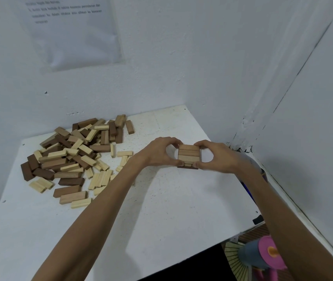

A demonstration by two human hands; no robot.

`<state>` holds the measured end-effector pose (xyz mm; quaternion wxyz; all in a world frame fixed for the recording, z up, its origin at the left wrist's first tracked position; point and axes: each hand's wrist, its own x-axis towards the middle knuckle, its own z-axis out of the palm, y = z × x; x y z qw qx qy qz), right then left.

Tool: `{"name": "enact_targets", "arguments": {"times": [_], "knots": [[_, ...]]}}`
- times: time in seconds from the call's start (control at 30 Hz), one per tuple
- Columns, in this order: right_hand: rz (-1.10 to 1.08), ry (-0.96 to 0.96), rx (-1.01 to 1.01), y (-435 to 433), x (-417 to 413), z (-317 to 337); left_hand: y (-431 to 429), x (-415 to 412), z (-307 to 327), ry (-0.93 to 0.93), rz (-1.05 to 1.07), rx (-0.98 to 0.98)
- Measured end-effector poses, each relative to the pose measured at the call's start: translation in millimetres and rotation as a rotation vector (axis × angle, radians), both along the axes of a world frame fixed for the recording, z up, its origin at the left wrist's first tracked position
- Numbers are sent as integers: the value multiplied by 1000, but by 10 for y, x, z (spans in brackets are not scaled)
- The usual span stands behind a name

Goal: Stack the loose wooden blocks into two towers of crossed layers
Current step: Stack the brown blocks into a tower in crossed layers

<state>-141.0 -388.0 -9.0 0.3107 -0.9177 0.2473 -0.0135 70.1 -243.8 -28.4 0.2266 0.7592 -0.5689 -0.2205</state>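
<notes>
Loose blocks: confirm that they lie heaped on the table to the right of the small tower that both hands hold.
Not quite. The head view shows the loose blocks heaped to the left of the small tower, not to its right. The rest stands: the left hand and the right hand hold the tower from either side.

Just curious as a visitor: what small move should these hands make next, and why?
Probably the left hand lets go and fetches a block from the loose pile of light and dark wooden blocks: the short tan wooden stack, pinched with the right hand too, looks squared.
</notes>
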Motion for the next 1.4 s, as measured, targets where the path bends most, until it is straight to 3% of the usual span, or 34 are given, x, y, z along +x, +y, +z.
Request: {"name": "enact_targets", "arguments": {"times": [0.73, 1.4], "knots": [[-14, -26, 56, -17, -56, -77, 153, -11, -16, 41, 36, 43], [-20, -52, -9, -11, -33, -105, 134, -63, -109, 193, 52, -74]]}}
